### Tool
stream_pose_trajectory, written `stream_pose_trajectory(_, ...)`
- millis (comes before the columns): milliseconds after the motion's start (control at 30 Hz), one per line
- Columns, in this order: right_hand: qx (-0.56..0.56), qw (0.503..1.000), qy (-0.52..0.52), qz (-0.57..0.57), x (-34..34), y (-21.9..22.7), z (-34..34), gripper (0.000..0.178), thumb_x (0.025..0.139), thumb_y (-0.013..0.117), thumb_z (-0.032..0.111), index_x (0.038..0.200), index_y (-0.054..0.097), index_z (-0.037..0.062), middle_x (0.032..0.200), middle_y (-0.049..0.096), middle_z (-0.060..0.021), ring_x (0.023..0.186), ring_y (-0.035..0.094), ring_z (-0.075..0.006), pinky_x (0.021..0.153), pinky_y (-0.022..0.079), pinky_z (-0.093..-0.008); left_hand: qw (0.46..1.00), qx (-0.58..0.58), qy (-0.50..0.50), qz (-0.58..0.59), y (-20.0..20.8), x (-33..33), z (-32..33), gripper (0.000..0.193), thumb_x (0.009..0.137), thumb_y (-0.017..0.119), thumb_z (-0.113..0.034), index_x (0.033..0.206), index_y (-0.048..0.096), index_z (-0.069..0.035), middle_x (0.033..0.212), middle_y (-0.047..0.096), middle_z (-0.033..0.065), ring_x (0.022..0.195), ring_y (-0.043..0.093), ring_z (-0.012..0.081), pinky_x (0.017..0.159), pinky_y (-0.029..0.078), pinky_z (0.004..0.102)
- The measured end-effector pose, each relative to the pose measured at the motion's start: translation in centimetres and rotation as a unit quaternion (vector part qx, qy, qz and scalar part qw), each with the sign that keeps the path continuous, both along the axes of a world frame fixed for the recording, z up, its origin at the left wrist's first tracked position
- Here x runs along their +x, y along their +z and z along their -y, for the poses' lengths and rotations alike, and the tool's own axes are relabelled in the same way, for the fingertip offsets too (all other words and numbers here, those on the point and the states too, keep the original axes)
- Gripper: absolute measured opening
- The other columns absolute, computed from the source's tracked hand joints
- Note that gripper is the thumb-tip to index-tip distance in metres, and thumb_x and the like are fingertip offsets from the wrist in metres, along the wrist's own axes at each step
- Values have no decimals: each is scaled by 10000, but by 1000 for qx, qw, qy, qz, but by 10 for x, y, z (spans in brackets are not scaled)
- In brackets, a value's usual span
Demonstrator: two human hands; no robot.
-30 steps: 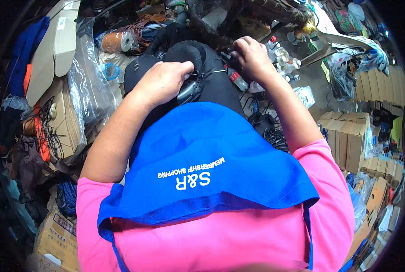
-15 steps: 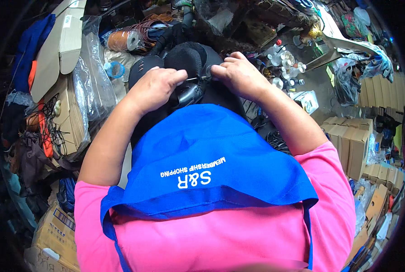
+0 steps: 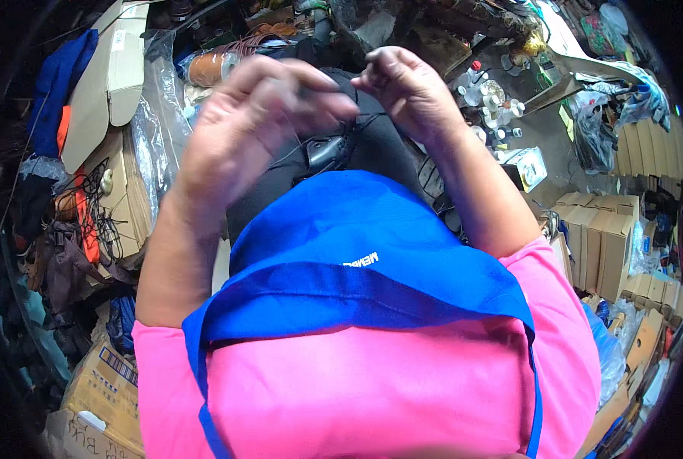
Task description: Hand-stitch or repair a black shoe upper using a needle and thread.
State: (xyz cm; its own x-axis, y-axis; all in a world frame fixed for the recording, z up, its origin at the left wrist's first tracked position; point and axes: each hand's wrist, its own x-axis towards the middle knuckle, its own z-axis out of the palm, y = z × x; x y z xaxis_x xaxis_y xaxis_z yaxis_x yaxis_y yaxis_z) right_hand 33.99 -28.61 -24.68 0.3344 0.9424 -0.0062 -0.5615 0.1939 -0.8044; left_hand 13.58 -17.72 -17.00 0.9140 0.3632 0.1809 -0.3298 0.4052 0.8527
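My left hand [image 3: 257,115] is raised above my lap and smeared by motion; its fingers point toward the right hand, and I cannot tell whether they hold anything. Opposite it, my right hand [image 3: 410,88] is closed with its fingertips pinched together; whatever is in them is too small or hidden to name. Below and between the hands lies a shiny black piece [image 3: 326,153], possibly part of a shoe, on my dark-clothed lap. Thin dark strands run near it. A blue apron [image 3: 341,222] covers my front.
An orange spool [image 3: 207,69] stands beyond my left hand. Several small bottles [image 3: 490,99] crowd the floor at the far right. Stacked cardboard boxes [image 3: 598,237] sit on the right. Cardboard and clear plastic sheeting [image 3: 154,145] are on the left, above a carton [image 3: 104,390].
Both hands have risen from the black piece. My left hand has come closer, its pinch now blurred; my right hand has turned upward. The apron's upper edge has shifted over its lettering.
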Motion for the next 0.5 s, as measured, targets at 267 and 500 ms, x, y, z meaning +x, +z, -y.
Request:
stream_pose_trajectory(267, 49, 991, 36, -115, -6, 1, 11, 275, 907, 605, 249, 1066, 609, 25, 859, 637, -73, 886, 607, -173, 1010, 415, -459, 981, 32, -153, -118, -15, -23, 11, 210, 970, 486, -207, 1017, 529, -7, 865, 585, 119, 791, 632, 185, 564, 526, 264)
stream_pose_trajectory(500, -53, 894, 97, 434, -12, 9, 42, 308, 945, 540, 340, 862, 540, 44, 753, 579, -64, 684, 568, -235, 661, 473, -351, 752, 632, -10, -187, -16, -48, -21, 97, 823, 631, -54, 912, 625, -17, 790, 624, 95, 732, 614, 214, 656, 475, 310)
